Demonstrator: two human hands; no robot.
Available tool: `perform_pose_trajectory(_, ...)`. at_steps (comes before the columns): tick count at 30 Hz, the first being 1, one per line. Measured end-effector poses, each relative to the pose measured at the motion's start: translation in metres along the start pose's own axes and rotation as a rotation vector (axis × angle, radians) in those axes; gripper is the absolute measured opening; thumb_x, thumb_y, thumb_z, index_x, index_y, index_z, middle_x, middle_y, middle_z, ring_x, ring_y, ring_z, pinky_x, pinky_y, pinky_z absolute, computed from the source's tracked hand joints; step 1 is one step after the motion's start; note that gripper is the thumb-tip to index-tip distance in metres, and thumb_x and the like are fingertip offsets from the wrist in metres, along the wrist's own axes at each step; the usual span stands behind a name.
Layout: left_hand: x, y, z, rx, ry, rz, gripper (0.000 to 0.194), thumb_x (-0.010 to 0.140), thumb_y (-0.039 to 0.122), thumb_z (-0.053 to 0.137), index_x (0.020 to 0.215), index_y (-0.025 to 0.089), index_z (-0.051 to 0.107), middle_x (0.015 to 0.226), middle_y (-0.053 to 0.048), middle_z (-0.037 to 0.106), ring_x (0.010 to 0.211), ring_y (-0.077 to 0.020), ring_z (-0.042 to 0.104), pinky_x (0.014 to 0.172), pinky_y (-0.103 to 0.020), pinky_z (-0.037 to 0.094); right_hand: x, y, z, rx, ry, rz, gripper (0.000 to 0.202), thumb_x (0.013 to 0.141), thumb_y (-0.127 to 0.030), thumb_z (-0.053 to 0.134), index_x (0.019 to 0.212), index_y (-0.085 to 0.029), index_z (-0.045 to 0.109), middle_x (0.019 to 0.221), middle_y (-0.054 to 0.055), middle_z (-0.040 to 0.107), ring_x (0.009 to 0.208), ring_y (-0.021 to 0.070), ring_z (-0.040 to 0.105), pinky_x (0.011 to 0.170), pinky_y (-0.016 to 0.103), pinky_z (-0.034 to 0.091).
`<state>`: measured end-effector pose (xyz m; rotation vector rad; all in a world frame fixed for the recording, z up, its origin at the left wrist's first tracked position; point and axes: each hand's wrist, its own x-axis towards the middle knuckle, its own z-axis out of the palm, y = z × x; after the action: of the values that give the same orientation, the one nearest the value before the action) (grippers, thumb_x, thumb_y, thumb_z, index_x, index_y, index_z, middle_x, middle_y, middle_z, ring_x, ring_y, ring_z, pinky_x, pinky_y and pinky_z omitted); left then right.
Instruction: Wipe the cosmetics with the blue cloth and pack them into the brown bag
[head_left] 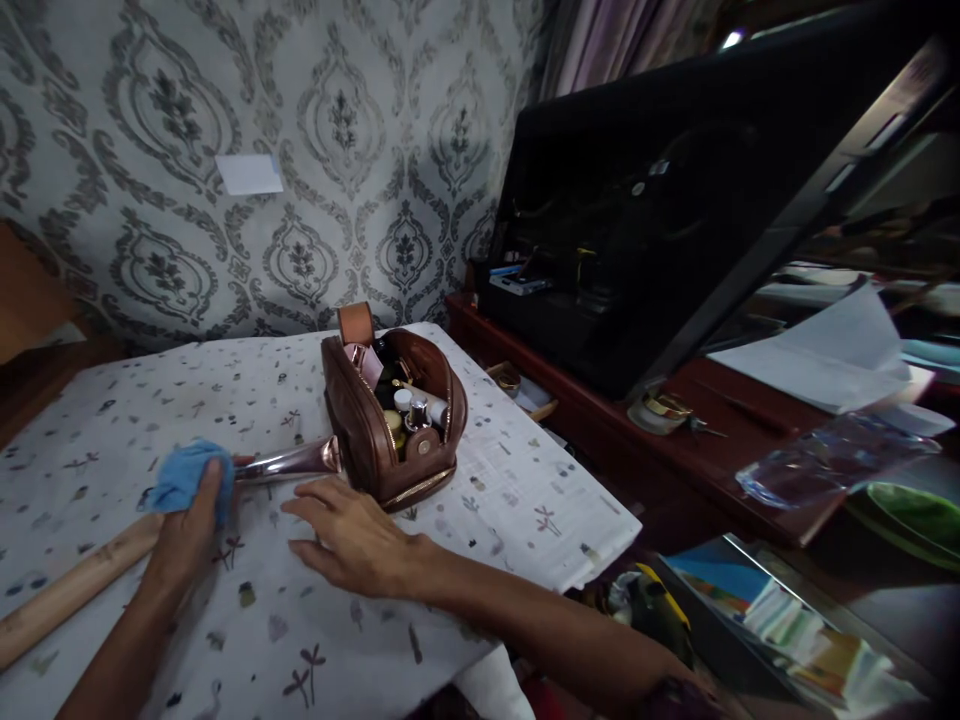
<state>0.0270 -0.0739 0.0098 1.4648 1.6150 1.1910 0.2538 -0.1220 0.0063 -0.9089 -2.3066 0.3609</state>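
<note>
My left hand (196, 525) is closed on a crumpled blue cloth (182, 478), thumb on top. From the cloth a shiny silver-pink tube (289, 463) sticks out to the right; its other end is hidden in the cloth. Just below and right of the tube, my right hand (358, 535) hovers with its fingers apart, holding nothing. Beyond it stands a brown toiletry bag (356, 425), unzipped. Inside are several small bottles, among them a silver-capped bottle (418, 410), and a pale tube (433, 405).
A printed white cloth (255, 375) covers the table, with a wooden rod (82, 580) at the left. To the right, a large black television (645, 230) stands on a red-brown cabinet (697, 450), beside papers (825, 350) and clear plastic packaging (832, 455).
</note>
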Motion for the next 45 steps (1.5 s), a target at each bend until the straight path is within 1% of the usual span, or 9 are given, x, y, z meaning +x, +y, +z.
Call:
perform_pose_trajectory(7,-0.001,-0.020,0.002,0.330,-0.173,0.269,0.029,0.062,0.035,0.065,0.089,0.025,0.067,0.093,-0.008,0.072,0.095,-0.0328,0.066,0.083,-0.037,0.051,0.033,-0.004,0.040,0.392,0.009,0.236,0.067,0.092,-0.036,0.065,0.147,-0.017,0.033,0.128,0.013,0.062,0.108,0.0237,0.066,0.090,0.036,0.055)
perform_pose_trajectory(13,-0.007,-0.021,0.012,0.407,-0.391,0.358,0.050,0.074,0.032,0.057,0.122,0.019,0.062,0.119,-0.012,0.069,0.121,-0.0326,0.060,0.107,-0.043,0.045,0.028,0.009,0.065,0.555,0.218,0.284,0.023,0.099,-0.028,0.048,0.118,-0.020,0.057,0.105,0.006,0.069,0.093,0.0192,0.065,0.086,0.032,0.053)
perform_pose_trajectory(17,-0.011,-0.004,0.015,0.275,-0.494,0.457,0.047,0.086,0.035,0.052,0.130,0.017,0.058,0.133,-0.012,0.063,0.129,-0.0259,0.055,0.112,-0.036,0.039,0.024,0.014,0.067,0.605,0.220,0.308,0.025,0.100,-0.035,0.044,0.097,-0.019,0.063,0.094,0.008,0.067,0.087,0.0206,0.064,0.076,0.031,0.055)
perform_pose_trajectory(22,-0.005,0.010,-0.007,0.330,-0.102,0.305,0.041,0.097,0.048,0.037,0.095,0.017,0.064,0.090,-0.006,0.069,0.086,-0.0203,0.063,0.080,-0.027,0.047,0.022,0.015,0.070,0.723,0.175,0.363,0.029,0.099,-0.039,0.046,0.114,-0.021,0.062,0.090,0.006,0.066,0.076,0.0179,0.066,0.056,0.025,0.052)
perform_pose_trajectory(26,0.003,0.014,-0.044,0.724,0.175,0.088,0.050,0.097,0.057,0.031,0.088,0.020,0.063,0.074,-0.006,0.065,0.075,-0.0230,0.060,0.063,-0.029,0.036,0.022,0.016,0.073,0.747,0.176,0.392,0.029,0.096,-0.037,0.048,0.114,-0.019,0.062,0.087,0.006,0.063,0.076,0.0180,0.067,0.052,0.023,0.051)
perform_pose_trajectory(30,0.003,0.017,-0.058,1.043,-0.083,-0.028,0.046,0.092,0.061,0.040,0.093,0.021,0.063,0.092,-0.011,0.071,0.086,-0.0282,0.064,0.063,-0.030,0.034,0.021,0.016,0.074,0.718,0.163,0.376,0.027,0.095,-0.034,0.049,0.111,-0.017,0.063,0.088,0.006,0.063,0.076,0.0176,0.067,0.053,0.024,0.050)
perform_pose_trajectory(36,-0.008,0.016,-0.038,1.193,-0.362,-0.013,0.027,0.092,0.037,0.041,0.103,0.022,0.060,0.108,-0.012,0.071,0.100,-0.0296,0.066,0.074,-0.033,0.042,0.020,0.013,0.074,0.666,0.161,0.339,0.023,0.095,-0.028,0.049,0.108,-0.017,0.065,0.084,0.003,0.063,0.073,0.0142,0.064,0.057,0.022,0.047)
perform_pose_trajectory(41,-0.003,0.010,-0.039,1.043,-0.309,-0.001,0.018,0.082,0.033,0.048,0.091,0.023,0.061,0.093,-0.008,0.072,0.089,-0.0297,0.067,0.071,-0.034,0.044,0.016,0.008,0.072,0.660,0.161,0.311,0.023,0.094,-0.027,0.052,0.108,-0.017,0.067,0.084,0.003,0.063,0.077,0.0146,0.063,0.065,0.024,0.049)
perform_pose_trajectory(45,0.005,0.001,-0.031,0.398,-0.123,0.108,0.029,0.074,0.048,0.058,0.083,0.021,0.064,0.076,-0.003,0.069,0.074,-0.0244,0.064,0.069,-0.032,0.049,0.016,0.006,0.075,0.881,0.088,0.392,0.033,0.092,-0.042,0.060,0.114,-0.018,0.065,0.092,0.004,0.064,0.085,0.0175,0.065,0.064,0.025,0.051)
